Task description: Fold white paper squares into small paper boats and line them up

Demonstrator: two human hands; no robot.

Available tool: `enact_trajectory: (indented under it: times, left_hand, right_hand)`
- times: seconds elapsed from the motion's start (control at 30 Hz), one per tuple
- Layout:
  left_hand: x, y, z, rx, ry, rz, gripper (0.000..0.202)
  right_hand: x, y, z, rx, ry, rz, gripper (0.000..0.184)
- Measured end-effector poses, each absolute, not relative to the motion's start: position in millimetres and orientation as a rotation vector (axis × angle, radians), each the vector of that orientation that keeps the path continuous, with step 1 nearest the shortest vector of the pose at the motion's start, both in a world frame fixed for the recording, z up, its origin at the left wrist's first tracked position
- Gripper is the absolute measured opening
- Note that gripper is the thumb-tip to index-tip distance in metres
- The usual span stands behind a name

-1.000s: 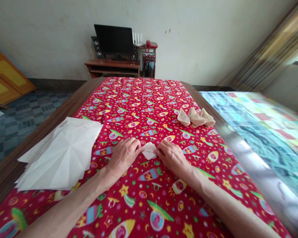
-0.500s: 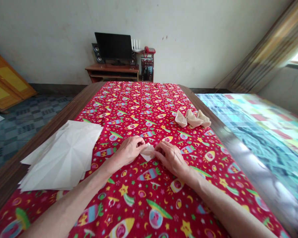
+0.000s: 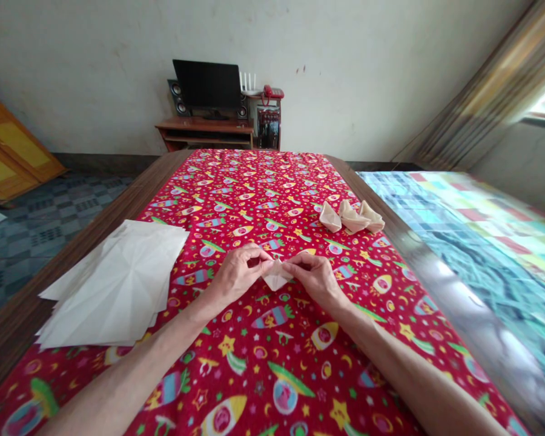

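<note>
A small folded piece of white paper (image 3: 277, 278) is pinched between my two hands over the middle of the red patterned cloth (image 3: 263, 369). My left hand (image 3: 241, 272) grips its left upper edge between thumb and fingers. On the other side, my right hand (image 3: 314, 277) holds the right upper edge in a similar pinch. The paper's lower end comes to a point facing me. To the left lies a stack of creased white paper sheets (image 3: 118, 284). Three folded paper shapes (image 3: 354, 219) stand in a row at the right, beyond my right hand.
The cloth covers a long brown wooden table (image 3: 131, 200). Against the far wall, a small desk (image 3: 204, 125) bears a monitor (image 3: 208, 85) and speakers, with a red telephone (image 3: 272, 92) beside them. At the right is a bed (image 3: 472, 242) with a checked cover.
Both hands have shifted slightly with the paper, which sits a little further right. My right fingers have moved from its side to a pinch on its upper edge.
</note>
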State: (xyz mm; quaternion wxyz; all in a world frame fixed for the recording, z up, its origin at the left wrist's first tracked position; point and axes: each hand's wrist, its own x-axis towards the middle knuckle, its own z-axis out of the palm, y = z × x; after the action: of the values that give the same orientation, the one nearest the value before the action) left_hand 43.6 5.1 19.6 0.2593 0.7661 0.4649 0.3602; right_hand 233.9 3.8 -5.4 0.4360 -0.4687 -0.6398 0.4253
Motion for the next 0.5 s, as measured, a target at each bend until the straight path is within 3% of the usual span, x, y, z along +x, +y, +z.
enact_trajectory:
  times: [0.27, 0.5]
  left_hand:
    - [32, 13, 7, 1.694, 1.475, 1.242, 0.023]
    - [24, 18, 6, 1.763, 1.559, 1.194, 0.019]
  right_hand:
    - [248, 15, -4, -1.174, -1.428, 0.956, 0.031]
    - [261, 20, 0, -1.312, -1.566, 0.762, 0.03]
